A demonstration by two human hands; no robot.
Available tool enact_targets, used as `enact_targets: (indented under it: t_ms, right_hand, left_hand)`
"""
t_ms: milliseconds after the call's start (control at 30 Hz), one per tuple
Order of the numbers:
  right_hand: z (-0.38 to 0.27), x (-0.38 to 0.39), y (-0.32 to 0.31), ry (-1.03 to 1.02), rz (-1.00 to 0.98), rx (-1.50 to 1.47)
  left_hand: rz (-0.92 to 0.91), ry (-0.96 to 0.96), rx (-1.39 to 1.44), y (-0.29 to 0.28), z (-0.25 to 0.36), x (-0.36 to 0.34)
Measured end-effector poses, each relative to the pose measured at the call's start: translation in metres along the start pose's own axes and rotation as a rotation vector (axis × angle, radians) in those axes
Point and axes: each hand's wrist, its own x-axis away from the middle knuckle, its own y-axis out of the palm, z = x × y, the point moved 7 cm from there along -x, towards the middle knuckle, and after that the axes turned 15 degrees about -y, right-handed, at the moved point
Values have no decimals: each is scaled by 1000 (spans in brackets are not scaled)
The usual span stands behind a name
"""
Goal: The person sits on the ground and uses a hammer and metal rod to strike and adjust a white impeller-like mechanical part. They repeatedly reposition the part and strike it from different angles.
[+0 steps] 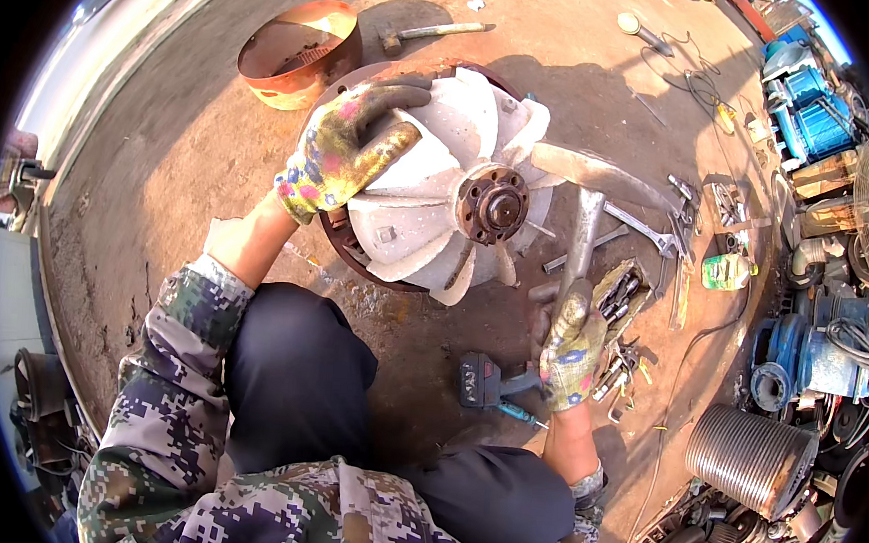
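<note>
A pale metal fan wheel (415, 176) with several curved blades lies tilted in front of me, on top of a rusty round housing (342, 231). At its middle is a dark, greasy hub (498, 206) with a ring of holes. My left hand (348, 147), in a flowered, dirty work glove, rests on the wheel's upper left blades with thumb and fingers spread. My gloved right hand (571, 345) is closed round the tubular metal handle of a hammer-like tool (584, 231). Its long, tapering head points left, close to the blades right of the hub.
An orange-rusty drum (303, 54) and a hammer (434, 35) lie beyond the wheel. A cordless drill (487, 381) is between my knees and right hand. Wrenches (646, 230), a green-labelled bottle (728, 272) and cables spread rightward. Blue motors (812, 115) line the right edge.
</note>
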Motion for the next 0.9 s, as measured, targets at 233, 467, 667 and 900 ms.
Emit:
enact_targets:
  t_ms: [233,467,667,900]
  right_hand:
    - [-15,0,0,-151,67,-300]
    - [-18,0,20,111,95,-207]
    - [-11,24,-5,-21,117,-98]
    - [20,26,-3,-147,131,-19]
  left_hand:
    - [-40,10,-25,10,0,-5]
    - [4,0,-2,1,-9,-3]
    - [-24,-28,24,5,-6,-1]
    - [-66,-30,42,7,-4,-3]
